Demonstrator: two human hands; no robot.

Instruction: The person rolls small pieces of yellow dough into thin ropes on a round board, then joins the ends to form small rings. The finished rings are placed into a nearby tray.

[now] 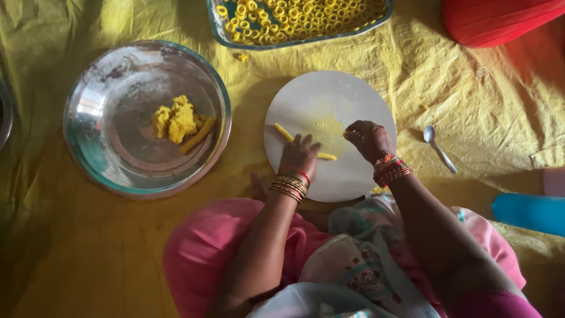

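**Yellow dough rope under your palm on the round white board**

The dough rope you are working is a thin, pale yellow strand, roughly even in thickness, lying at a slant across the round board; one end shows up and to the left of your left hand, the other pokes out to the right below your fingers, and the middle is hidden under the hand; the surface looks soft and matte, slightly grainy. Your left hand lies flat and spread, fingers pointing away from you, pressing on top of the rope rather than gripping it; your right hand is curled, fingertips pinched together at a small bit of the same yellow dough at the board's centre, just beside the rope's right end; whether it touches the rope itself you cannot tell from here.

The board is smooth, white and circular, dusted with a faint yellow smear near the middle; it sits on a crinkled yellow sheet that covers the floor; both your wrists carry stacked bangles, gold on the left, red and gold on the right.

To your left, well apart from the board, stands a wide shiny steel bowl holding a crumbly lump of dough and a short rolled stick; ahead of you a metal tray is filled with small yellow dough rings; a steel spoon lies on the sheet to the right of the board.
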